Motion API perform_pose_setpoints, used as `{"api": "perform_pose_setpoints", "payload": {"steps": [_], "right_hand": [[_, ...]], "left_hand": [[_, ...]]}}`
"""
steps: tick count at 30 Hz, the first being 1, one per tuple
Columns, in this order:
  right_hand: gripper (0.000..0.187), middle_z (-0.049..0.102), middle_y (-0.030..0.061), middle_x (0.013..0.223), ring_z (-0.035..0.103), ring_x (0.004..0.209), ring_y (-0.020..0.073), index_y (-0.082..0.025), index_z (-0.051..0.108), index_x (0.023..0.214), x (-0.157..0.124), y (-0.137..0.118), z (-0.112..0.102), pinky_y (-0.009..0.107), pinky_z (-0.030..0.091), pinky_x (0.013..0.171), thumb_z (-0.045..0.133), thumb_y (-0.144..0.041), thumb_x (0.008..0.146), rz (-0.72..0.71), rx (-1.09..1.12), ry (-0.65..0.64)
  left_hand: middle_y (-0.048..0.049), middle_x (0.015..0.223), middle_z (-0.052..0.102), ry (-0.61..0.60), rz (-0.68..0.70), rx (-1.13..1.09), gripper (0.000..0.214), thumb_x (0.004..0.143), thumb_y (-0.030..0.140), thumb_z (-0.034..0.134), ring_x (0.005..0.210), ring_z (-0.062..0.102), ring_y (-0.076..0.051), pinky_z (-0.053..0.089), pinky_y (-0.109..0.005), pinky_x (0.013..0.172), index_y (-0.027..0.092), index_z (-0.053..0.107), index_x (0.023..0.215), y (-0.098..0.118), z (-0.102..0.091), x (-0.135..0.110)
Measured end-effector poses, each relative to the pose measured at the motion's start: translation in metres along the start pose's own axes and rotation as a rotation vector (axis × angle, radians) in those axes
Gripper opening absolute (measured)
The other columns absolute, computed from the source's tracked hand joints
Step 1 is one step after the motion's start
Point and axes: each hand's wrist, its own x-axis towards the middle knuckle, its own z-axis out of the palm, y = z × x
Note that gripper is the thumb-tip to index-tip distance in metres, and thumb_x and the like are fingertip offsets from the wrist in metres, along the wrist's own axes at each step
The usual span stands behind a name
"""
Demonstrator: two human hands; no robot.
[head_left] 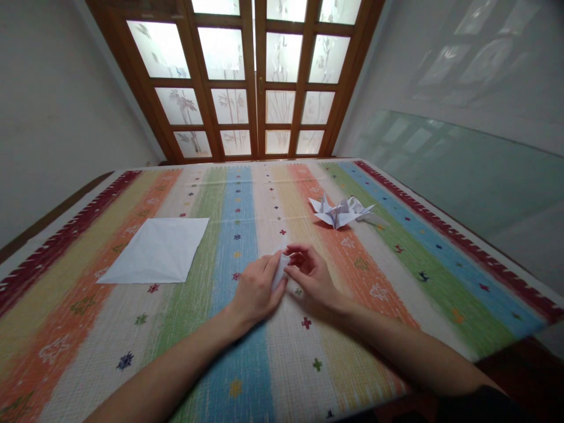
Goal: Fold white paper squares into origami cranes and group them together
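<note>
Between my two hands is a small piece of folded white paper [281, 271], held just over the middle of the table. My left hand [258, 286] is closed around its left side, covering much of it. The fingers of my right hand [312, 275] pinch the upper right part of the paper, thumb and fingertips close together. Which folds the paper has cannot be made out, since the fingers hide most of it.
A creased white sheet of paper [154, 251] lies flat on the left. Folded paper cranes [337, 211] sit at the back right. A striped tablecloth [238, 352] covers the table. Wooden doors with glass panes [255, 88] stand beyond, and walls flank both sides.
</note>
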Motion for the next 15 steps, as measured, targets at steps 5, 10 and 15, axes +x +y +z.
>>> {"api": "perform_pose_setpoints", "payload": {"steps": [5,10,15], "right_hand": [[0.041,0.057,0.0099,0.119,0.055,0.111,0.0246,-0.026,0.053,0.114,0.002,0.006,-0.004,0.044,0.048,0.092,0.069,-0.030,0.076,-0.023,-0.172,0.150],[0.060,0.055,0.0116,0.125,0.060,0.108,0.0242,-0.027,0.041,0.121,0.011,0.023,-0.007,0.045,0.053,0.088,0.072,-0.029,0.070,0.220,0.033,0.168],[0.056,0.066,0.0065,0.102,0.067,0.083,0.0197,-0.025,0.039,0.120,0.017,0.028,-0.003,0.036,0.057,0.071,0.068,-0.026,0.072,0.348,0.192,0.049]], "left_hand": [[-0.0037,0.078,0.067,0.227,-0.301,-0.404,0.016,0.085,0.029,0.059,0.067,0.062,-0.016,0.052,-0.029,0.063,0.017,0.063,0.093,-0.018,-0.001,0.010],[-0.0078,0.094,0.070,0.401,-0.498,-0.855,0.034,0.071,0.030,0.071,0.083,0.069,-0.019,0.056,-0.032,0.074,0.017,0.053,0.097,-0.033,0.005,0.019],[-0.0092,0.099,0.070,0.275,-0.543,-0.885,0.052,0.068,0.028,0.073,0.085,0.070,-0.021,0.057,-0.037,0.076,0.018,0.046,0.111,-0.040,0.009,0.018]]}}
